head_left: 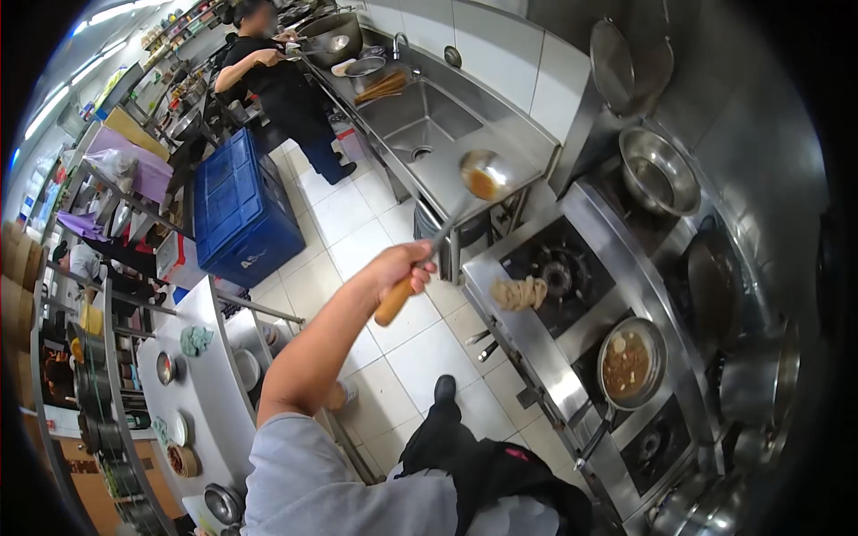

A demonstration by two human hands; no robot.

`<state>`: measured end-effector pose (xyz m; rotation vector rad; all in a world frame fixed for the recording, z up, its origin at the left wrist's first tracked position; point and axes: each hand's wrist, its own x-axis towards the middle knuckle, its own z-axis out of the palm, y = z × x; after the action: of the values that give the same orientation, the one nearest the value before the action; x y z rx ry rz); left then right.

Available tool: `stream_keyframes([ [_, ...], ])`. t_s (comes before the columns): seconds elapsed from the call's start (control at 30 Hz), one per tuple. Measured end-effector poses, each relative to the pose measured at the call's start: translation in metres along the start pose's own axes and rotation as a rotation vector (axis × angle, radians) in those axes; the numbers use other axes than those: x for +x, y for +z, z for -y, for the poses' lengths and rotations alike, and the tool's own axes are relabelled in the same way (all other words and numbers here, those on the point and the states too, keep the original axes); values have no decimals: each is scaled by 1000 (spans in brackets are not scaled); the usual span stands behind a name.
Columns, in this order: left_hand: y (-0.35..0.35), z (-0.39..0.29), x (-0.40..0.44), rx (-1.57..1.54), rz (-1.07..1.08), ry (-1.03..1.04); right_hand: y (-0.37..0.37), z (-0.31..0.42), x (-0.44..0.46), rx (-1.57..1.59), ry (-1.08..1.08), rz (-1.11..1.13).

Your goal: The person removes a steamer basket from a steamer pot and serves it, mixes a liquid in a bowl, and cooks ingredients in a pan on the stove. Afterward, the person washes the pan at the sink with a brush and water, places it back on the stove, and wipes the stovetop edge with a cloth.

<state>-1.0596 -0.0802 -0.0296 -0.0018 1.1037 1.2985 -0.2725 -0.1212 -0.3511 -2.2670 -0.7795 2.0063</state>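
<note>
My left hand (407,270) is closed round the wooden handle of a ladle (484,174), whose metal bowl holds some orange-brown liquid. The bowl hangs over the metal counter beside the sink. To the right, a pan (633,362) with brown sauce and pale pieces sits on a stove burner, its handle toward me. A crumpled beige cloth (520,293) lies at the edge of the burner above the pan. My other hand does not show.
A sink (416,121) is at the top centre. A co-worker (286,98) in black stands beside it, holding utensils. A blue crate (241,210) stands on the floor at left. A metal bowl (660,170) and a dark wok (713,286) are at the right.
</note>
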Motion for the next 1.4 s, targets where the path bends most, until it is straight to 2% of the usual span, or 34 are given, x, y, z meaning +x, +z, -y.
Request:
stream_keyframes([
  [0.07, -37, -40, 39, 29, -131, 69, 23, 32, -23, -42, -7, -11],
  [0.17, -83, -87, 104, 71, -150, 132, 38, 61, -46, -87, -7, -41],
  [0.23, -111, -105, 158, 131, -363, 278, 45, 75, -60, -111, 2, -66],
  [0.27, -129, -111, 187, 129, -348, 277, 47, 79, -69, -123, 9, -81],
  [0.33, -160, -114, 243, 519, -424, 477, 52, 84, -83, -144, 27, -108],
  [0.37, -166, -110, 262, 717, -564, 513, 54, 85, -90, -153, 34, -121],
  [0.4, -135, -101, 243, 776, -742, 528, 55, 83, -96, -160, 41, -130],
  [0.47, -177, -62, 302, 1258, -1001, 589, 57, 81, -105, -174, 48, -143],
  [0.5, -159, -59, 292, 1174, -949, 524, 55, 78, -109, -180, 43, -145],
  [0.6, -147, -34, 289, 1247, -877, 529, 51, 49, -130, -221, -23, -119],
  [0.63, -163, -8, 301, 1352, -840, 720, 48, 31, -139, -295, -109, -87],
  [0.67, -208, 35, 346, 1300, -827, 1281, 47, 13, -144, -327, -182, -76],
  [0.7, -131, 35, 259, 685, -548, 731, 49, -1, -142, -311, -221, -78],
  [0.73, -95, 52, 207, 491, -397, 604, 53, -19, -128, 13, -134, -159],
  [0.77, -87, 75, 184, 461, -238, 608, 62, 1, -140, -84, -213, -91],
  [0.8, -57, 94, 147, 415, -182, 539, 60, -15, -110, 188, -14, -89],
  [0.87, -19, 136, 98, 324, -126, 297, 79, 24, -127, 223, -37, -138],
  [0.93, 5, 178, 69, 355, 45, 172, 75, 37, -112, 283, -89, -81],
  [1.0, 49, 206, 49, 557, 164, 109, 73, 58, -105, 375, -117, -54],
  [1.07, 71, 245, 64, 722, 309, 112, 72, 75, -92, 427, -118, -60],
  [1.1, 83, 269, 78, 735, 304, 116, 69, 82, -89, 519, -134, -17],
  [1.17, 109, 313, 105, 1225, 317, 671, 61, 87, -80, 615, -156, 41],
  [1.2, 127, 326, 105, 1239, 313, 681, 57, 89, -75, 616, -159, 83],
  [1.27, 161, 351, 102, 1599, 160, 740, 42, 89, -69, 627, -169, 140],
  [1.3, 174, 365, 95, 1581, 120, 693, 32, 86, -69, 609, -194, 153],
  [1.4, 195, 386, 65, 1409, 188, 604, 1, 60, -65, 611, -239, 176],
])
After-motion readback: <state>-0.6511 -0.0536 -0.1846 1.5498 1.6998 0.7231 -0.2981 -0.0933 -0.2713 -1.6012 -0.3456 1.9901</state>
